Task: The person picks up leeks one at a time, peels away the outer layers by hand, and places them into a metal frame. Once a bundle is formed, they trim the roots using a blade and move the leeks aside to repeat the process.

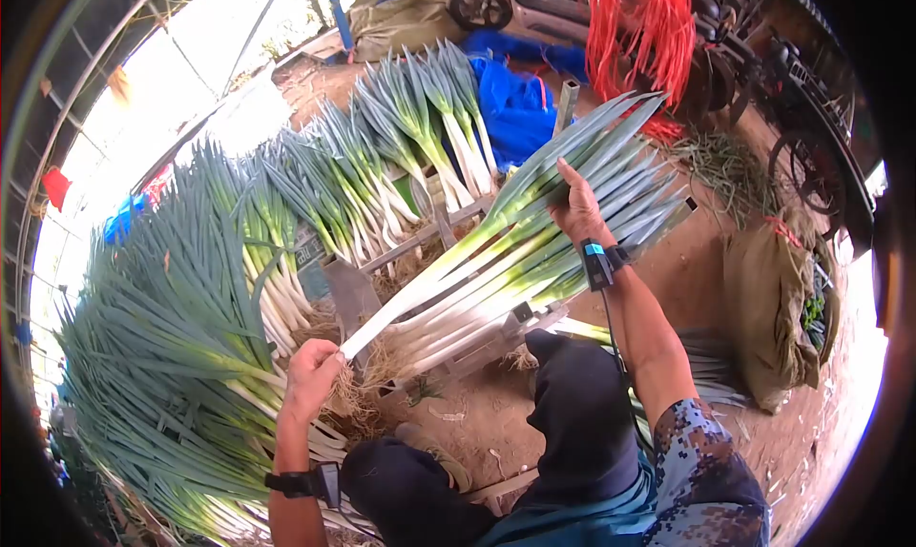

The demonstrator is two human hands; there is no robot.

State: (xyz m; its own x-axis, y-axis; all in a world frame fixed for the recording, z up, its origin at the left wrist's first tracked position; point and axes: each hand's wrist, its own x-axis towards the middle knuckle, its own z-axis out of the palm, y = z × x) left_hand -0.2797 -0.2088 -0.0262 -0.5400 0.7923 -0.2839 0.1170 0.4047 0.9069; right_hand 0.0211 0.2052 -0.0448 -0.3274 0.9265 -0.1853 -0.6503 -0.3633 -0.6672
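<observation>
My left hand [310, 375] pinches the white root end of a long green onion [420, 299], near the middle of the view. Its green leaves run up to the right, where my right hand [577, 204] is closed around them. Beneath it, more green onions [458, 328] lie side by side across a metal frame [496, 342], roots towards my left hand. A large pile of green onions [162, 328] fills the left side, close to my left hand. Dangling roots [353, 399] show just below that hand.
Bundles of green onions [420, 108] lie in a row behind the frame. Red plastic strips [639, 32] hang at the top right, beside parked scooters [811, 118]. A blue cloth [515, 108] lies at the back. A brown sack [773, 299] stands at the right.
</observation>
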